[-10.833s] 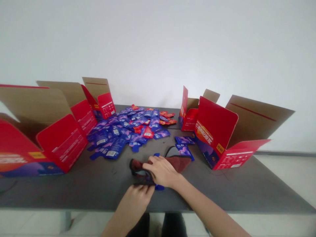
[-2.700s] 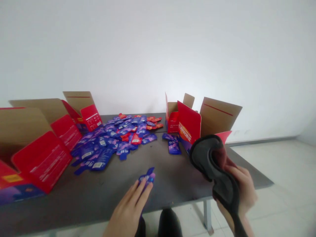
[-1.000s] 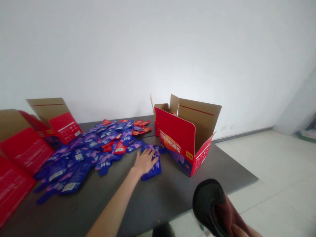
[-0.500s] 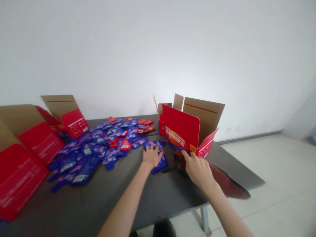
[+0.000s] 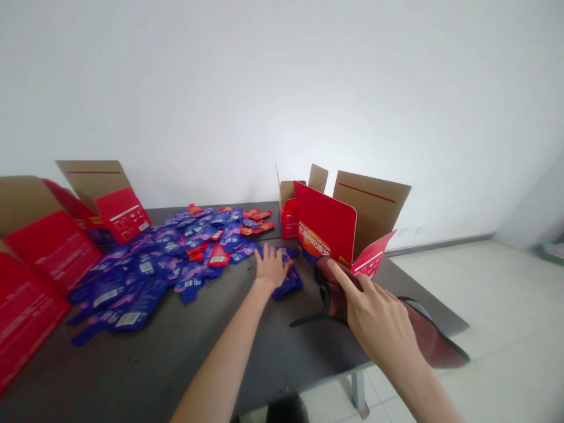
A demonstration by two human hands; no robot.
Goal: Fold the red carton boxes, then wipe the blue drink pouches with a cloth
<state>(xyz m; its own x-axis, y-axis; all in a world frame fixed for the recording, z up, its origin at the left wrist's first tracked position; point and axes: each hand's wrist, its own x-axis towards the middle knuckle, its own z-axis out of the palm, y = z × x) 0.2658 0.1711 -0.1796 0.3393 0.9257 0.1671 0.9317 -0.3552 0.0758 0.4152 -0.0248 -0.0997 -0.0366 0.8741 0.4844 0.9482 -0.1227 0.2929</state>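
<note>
My left hand (image 5: 269,269), its fingers spread, lies over blue pouches (image 5: 288,282) at the middle of the dark table; whether it touches them is hard to tell. My right hand (image 5: 374,308) has its fingers closed on a dark red cloth item with black edging (image 5: 434,338), which stretches over the table's right edge. Just beyond that hand stands an open red carton (image 5: 324,226) with raised flaps. A large pile of blue pouches (image 5: 145,258), with a few red ones (image 5: 219,255) among them, spreads to the left.
More open cartons stand at the left (image 5: 53,252), back left (image 5: 123,214) and behind the near red carton (image 5: 289,217). The table (image 5: 194,358) ends at the front and right, with tiled floor beyond. A white wall rises behind.
My right hand has moved right and nearer, lifting part of the dark red cloth. My left hand's fingers have spread a little and shifted slightly up. The view has shifted slightly.
</note>
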